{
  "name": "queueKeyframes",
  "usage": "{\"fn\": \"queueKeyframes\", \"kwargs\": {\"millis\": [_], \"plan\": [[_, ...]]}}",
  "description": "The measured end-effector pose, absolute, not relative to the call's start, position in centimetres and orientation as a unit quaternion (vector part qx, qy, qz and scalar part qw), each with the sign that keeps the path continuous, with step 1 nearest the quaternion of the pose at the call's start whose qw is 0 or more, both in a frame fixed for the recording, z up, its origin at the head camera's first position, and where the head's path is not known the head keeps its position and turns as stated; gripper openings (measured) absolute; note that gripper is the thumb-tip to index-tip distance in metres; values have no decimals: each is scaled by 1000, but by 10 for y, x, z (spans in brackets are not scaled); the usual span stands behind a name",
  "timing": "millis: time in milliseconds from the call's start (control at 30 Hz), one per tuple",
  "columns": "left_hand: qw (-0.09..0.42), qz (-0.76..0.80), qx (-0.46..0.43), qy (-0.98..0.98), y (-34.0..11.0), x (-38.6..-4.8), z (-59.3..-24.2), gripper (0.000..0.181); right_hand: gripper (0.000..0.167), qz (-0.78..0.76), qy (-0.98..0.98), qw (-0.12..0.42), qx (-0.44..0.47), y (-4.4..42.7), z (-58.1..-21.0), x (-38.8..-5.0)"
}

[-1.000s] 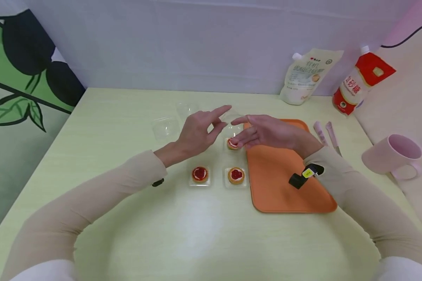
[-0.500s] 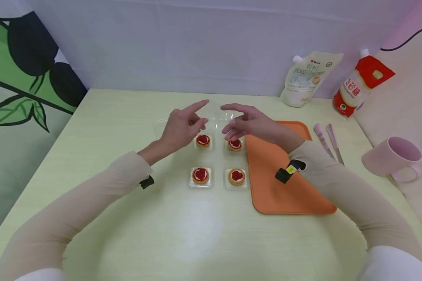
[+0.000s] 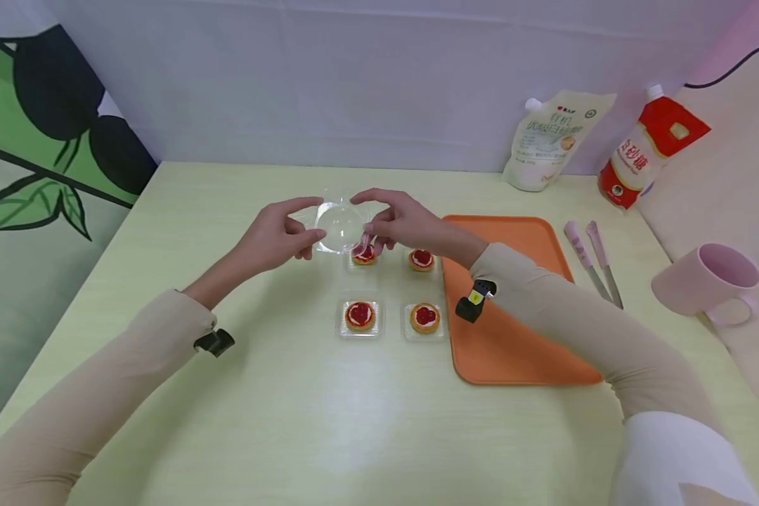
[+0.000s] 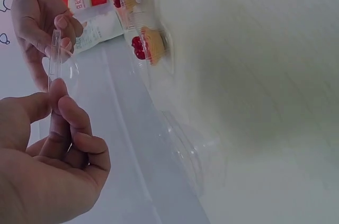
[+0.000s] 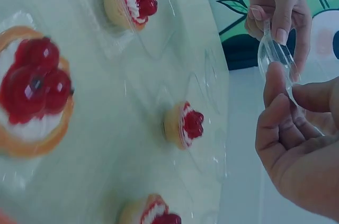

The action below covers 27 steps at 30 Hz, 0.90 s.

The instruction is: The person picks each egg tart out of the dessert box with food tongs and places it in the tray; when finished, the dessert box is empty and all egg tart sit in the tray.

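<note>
A clear plastic lid with a round dome (image 3: 341,228) is held up between both hands, above the back of the table. My left hand (image 3: 268,239) pinches its left edge between thumb and forefinger. On the other side my right hand (image 3: 405,223) pinches the right edge. The left wrist view shows the lid (image 4: 55,62) edge-on. Below lie several fruit tarts in clear plastic trays: a front left tart (image 3: 360,316), a front right tart (image 3: 425,318), a back right tart (image 3: 421,260) and a back left tart (image 3: 363,254), partly covered by the right fingers.
An orange tray (image 3: 512,344) lies to the right, under the right forearm. Beyond it are two purple-handled utensils (image 3: 585,253) and a pink mug (image 3: 702,277). A white pouch (image 3: 556,140) and a red-and-white bag (image 3: 648,151) stand at the back right.
Both hands have moved left, away from the right-hand tarts. The back left tart came into view. The domed lid is now gripped between the two hands.
</note>
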<state>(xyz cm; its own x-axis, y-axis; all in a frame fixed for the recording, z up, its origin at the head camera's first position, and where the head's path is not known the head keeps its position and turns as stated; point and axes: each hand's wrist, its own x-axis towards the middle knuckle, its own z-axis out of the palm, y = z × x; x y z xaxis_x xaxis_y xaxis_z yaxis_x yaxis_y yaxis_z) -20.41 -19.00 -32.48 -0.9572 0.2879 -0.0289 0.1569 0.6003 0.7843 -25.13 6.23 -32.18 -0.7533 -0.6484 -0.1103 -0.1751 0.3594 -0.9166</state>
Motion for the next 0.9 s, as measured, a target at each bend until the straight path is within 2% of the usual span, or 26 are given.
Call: {"fn": "queueKeyframes", "kwargs": {"millis": [300, 600, 900], "plan": [[125, 406, 80, 902, -227, -180, -334, 66, 46, -496, 776, 287, -265, 18, -336, -246], [189, 373, 43, 907, -252, -171, -349, 64, 46, -420, 807, 298, -289, -15, -350, -242], [215, 355, 27, 909, -262, -166, -369, 66, 48, -335, 832, 314, -311, -39, -354, -235]]}}
